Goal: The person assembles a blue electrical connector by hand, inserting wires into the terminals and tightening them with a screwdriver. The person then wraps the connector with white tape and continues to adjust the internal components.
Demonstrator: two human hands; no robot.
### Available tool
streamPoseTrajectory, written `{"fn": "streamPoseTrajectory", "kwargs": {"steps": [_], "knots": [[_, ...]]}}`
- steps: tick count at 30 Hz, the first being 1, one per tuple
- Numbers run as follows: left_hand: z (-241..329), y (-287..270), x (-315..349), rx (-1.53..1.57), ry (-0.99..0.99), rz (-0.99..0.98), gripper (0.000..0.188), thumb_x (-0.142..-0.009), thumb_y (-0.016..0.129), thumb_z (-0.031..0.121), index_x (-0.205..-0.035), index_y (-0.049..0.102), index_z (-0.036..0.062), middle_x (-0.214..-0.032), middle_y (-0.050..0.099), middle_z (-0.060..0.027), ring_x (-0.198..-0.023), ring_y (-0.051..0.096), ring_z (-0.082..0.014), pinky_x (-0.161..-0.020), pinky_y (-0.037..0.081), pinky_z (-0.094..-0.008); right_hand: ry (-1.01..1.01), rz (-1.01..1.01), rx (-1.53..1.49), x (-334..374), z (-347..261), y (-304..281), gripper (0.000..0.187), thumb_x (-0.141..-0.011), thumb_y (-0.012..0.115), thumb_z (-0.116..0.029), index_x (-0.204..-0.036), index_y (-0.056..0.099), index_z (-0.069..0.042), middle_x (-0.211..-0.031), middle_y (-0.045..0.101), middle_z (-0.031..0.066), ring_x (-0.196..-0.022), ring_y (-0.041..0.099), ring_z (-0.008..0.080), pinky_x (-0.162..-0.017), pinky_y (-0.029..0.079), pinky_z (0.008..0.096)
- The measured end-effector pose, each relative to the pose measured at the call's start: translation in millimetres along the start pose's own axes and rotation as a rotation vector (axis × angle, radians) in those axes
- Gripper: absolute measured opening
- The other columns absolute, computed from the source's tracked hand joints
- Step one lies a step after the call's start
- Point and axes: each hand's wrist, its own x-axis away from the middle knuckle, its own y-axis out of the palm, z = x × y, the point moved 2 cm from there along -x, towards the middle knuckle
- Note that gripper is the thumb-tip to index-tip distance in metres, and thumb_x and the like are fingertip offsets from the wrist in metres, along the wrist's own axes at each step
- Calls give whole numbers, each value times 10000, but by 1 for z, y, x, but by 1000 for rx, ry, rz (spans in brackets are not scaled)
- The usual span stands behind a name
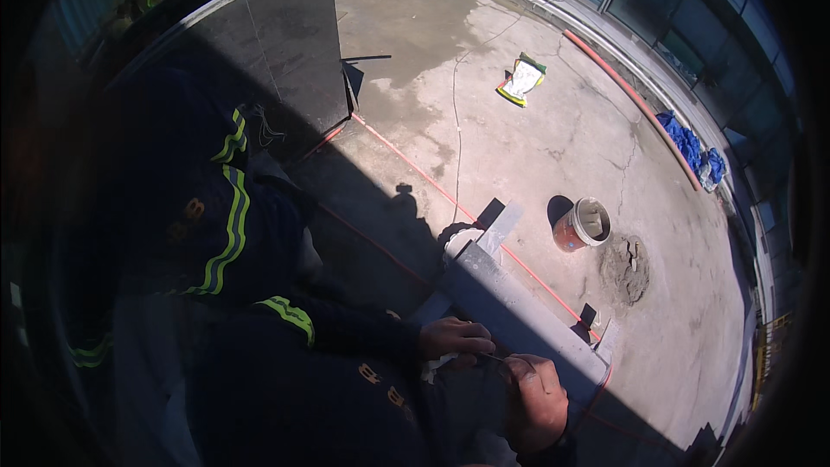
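Observation:
Close together above the near end of a long grey stone slab (519,316), both hands are closed with their fingertips almost meeting. My left hand (456,338) pinches one side of a thin, dark, line-like thing (494,356). My right hand (538,393) has its thumb and fingers pressed together at the other side of it. What exactly they hold is too small to make out. A crumpled whitish scrap (437,367) shows just below my left hand. Dark sleeves cover both forearms. Taut red string (553,292) runs along the slab's far side, by metal plates (501,227) at its ends.
A person in dark clothes with yellow-green reflective bands (229,225) is at the left. Behind stands a large dark slab panel (290,43). On the concrete are a bucket (581,227), a mortar heap (626,270), a white bag (524,79), an orange pipe (631,104) and blue sheeting (685,143).

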Motion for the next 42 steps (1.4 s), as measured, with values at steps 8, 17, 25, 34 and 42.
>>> {"fn": "streamPoseTrajectory", "kwargs": {"steps": [8,17,25,34,42], "knots": [[-12,8,-21,220,135,-189,439,-816,688,122,-1223,564,16,-1045,609,-140,-766,666,-299,-626,549,-396,0,-158,-13,17,6,-28,278,-730,588,89,-995,636,19,-1125,640,204,-916,695,345,-792,593,390],[-20,34,-37,318,236,-376,479,-847,695,174,-1292,547,74,-1028,596,-123,-762,648,-303,-630,541,-408,271,105,317,52,-10,-3,265,-769,663,9,-1032,652,-25,-843,675,143,-720,695,288,-574,551,351],[-24,45,-40,450,206,-370,368,-866,687,138,-1217,597,74,-1075,596,-147,-809,659,-308,-662,551,-396,527,161,521,71,1,25,188,-923,616,-95,-1098,675,-63,-979,659,177,-859,652,356,-718,537,421],[-21,26,-53,651,149,-347,200,-857,649,24,-1055,630,4,-1008,643,-182,-747,686,-323,-609,557,-391,304,113,497,52,-25,-16,253,-877,615,-55,-1112,701,-21,-1110,671,201,-990,661,388,-859,536,433],[-18,24,-57,682,222,-377,255,-803,687,50,-1052,635,51,-991,634,-137,-741,667,-323,-616,543,-402,364,37,181,42,-38,-34,166,-883,607,-55,-1016,697,-14,-956,665,151,-820,637,364,-740,516,422]]}}
